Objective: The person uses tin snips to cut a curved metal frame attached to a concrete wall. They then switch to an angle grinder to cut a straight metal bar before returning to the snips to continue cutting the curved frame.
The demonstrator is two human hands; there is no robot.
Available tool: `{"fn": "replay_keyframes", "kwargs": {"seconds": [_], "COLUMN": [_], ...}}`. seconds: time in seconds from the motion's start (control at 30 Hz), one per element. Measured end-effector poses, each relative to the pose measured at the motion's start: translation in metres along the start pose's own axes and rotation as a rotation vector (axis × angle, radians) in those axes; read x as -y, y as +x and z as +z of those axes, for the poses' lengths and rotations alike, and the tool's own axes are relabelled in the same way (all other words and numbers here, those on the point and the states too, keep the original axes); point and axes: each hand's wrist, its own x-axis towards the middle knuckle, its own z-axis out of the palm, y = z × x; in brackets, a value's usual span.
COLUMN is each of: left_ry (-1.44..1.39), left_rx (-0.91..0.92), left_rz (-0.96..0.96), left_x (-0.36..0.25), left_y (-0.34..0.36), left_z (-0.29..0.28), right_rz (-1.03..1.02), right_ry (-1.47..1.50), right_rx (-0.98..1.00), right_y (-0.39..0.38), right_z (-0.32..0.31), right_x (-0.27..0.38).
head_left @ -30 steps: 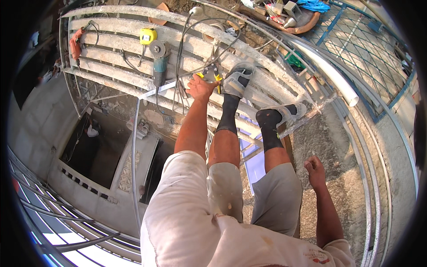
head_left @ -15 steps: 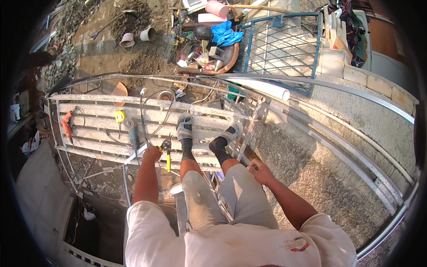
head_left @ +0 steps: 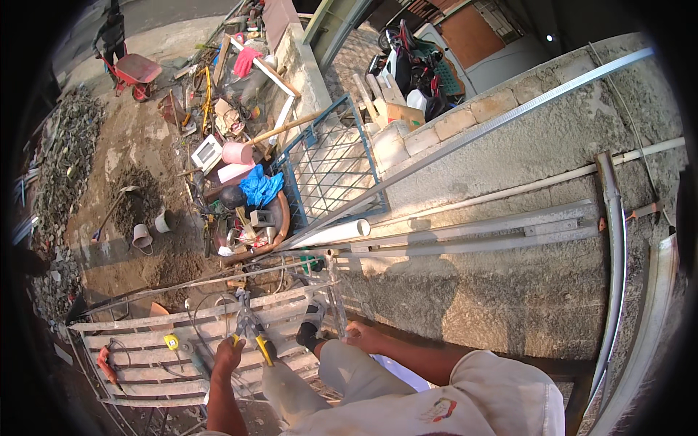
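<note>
My left hand (head_left: 229, 354) is closed round one yellow handle of a pair of tin snips (head_left: 250, 322). The other handle stands apart, and the jaws point away from me over the slatted platform (head_left: 149, 363). Close to the platform's right end post, my right hand (head_left: 361, 338) has its fingers bent together; whatever may be in them is too small or hidden to tell. On the slats left of the snips lie a yellow tape measure (head_left: 171, 341), a grey-green angle grinder (head_left: 195, 357) and a red drill (head_left: 107, 363) with a cord. My sandalled foot (head_left: 313, 314) rests on the slats.
A rough wall (head_left: 480, 291) rises at the right, with long metal channels (head_left: 472, 236) and a white pipe (head_left: 331, 234) along it. Below are a blue metal grille (head_left: 327, 171), a pink bucket (head_left: 237, 152) and piled tools. A person (head_left: 111, 36) stands by a red wheelbarrow (head_left: 138, 70).
The view has swung toward the right wall and farther out, bringing in the wheelbarrow and person. The snips have turned from hanging handle-down to pointing away, with their handles spread.
</note>
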Motion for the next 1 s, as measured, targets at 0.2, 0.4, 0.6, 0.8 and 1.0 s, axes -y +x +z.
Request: {"fn": "replay_keyframes", "kwargs": {"seconds": [0.2, 0.4, 0.6, 0.8, 1.0], "left_ry": [-0.264, -0.583, -0.73, -0.674, 0.125], "left_rx": [0.16, 0.452, 0.539, 0.527, 0.608], "left_rz": [0.22, 0.189, 0.198, 0.307, 0.751], "left_x": [-0.103, -0.228, -0.28, -0.34, -0.43], "left_y": [0.001, -0.046, -0.074, -0.091, -0.098], "left_z": [0.038, 0.059, 0.067, 0.091, 0.077], "right_rz": [-0.223, -0.27, -0.259, -0.501, -0.596], "right_ry": [0.407, 0.998, 1.058, 1.186, 1.388], "right_rx": [0.058, 0.196, 0.171, 0.015, -0.283], "right_y": [-0.017, -0.042, -0.095, -0.133, -0.174], "right_z": [-0.004, -0.005, -0.031, -0.057, -0.086], "right_x": [0.043, 0.069, 0.1, 0.1, 0.077]}}
